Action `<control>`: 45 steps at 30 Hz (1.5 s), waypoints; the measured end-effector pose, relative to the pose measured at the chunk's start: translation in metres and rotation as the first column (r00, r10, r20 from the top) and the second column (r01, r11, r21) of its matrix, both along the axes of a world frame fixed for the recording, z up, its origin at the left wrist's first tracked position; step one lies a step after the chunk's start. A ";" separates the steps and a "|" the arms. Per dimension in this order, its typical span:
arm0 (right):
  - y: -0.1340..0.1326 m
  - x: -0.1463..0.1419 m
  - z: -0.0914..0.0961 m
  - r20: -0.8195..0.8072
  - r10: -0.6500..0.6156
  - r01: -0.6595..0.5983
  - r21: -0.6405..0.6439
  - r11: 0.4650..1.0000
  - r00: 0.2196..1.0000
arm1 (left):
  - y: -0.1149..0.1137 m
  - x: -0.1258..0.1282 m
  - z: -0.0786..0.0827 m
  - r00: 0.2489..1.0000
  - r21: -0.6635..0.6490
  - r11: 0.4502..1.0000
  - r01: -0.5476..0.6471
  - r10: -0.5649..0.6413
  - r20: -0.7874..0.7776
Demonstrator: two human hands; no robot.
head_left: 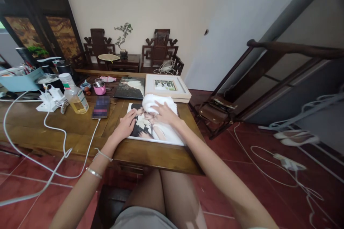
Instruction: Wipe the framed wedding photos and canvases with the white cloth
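Note:
A large photo print lies flat on the wooden table in front of me. My left hand rests on the print's left edge, fingers laid flat and holding nothing. My right hand presses down on a white cloth at the print's far end, fingers stretched over the cloth.
Behind the print sit a white framed picture and a dark photo album. To the left are a phone, a clear bottle, a pink cup, a white power strip and cables. Carved chairs stand by the wall; stairs rise on the right.

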State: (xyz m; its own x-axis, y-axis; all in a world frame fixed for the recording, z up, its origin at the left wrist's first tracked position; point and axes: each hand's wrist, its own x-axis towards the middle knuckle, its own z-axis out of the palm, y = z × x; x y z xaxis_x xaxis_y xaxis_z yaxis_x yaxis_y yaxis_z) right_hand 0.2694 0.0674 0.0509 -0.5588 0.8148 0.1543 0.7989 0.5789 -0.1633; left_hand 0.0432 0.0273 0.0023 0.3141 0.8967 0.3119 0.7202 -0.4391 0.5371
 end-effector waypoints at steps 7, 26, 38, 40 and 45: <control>-0.060 -0.004 -0.001 -0.008 0.128 -0.129 -0.014 0.992 0.992 | 0.001 0.002 -0.003 1.000 0.012 1.000 -0.027 0.026 0.015; -0.002 0.007 -0.001 -0.049 -0.060 0.058 -0.035 0.998 0.997 | -0.001 0.001 -0.002 1.000 -0.005 1.000 -0.011 0.011 0.002; -0.123 0.024 0.000 -0.044 0.210 -0.212 -0.053 0.976 0.977 | -0.003 0.003 0.001 1.000 -0.022 1.000 -0.013 0.014 0.011; -0.122 0.047 -0.005 -0.056 0.130 -0.132 -0.034 0.991 0.990 | -0.004 0.004 0.003 1.000 -0.034 0.999 -0.021 0.022 0.016; -0.071 0.070 -0.015 -0.077 -0.125 0.126 -0.004 0.992 0.989 | -0.004 0.004 0.005 1.000 -0.047 0.999 -0.012 0.013 0.014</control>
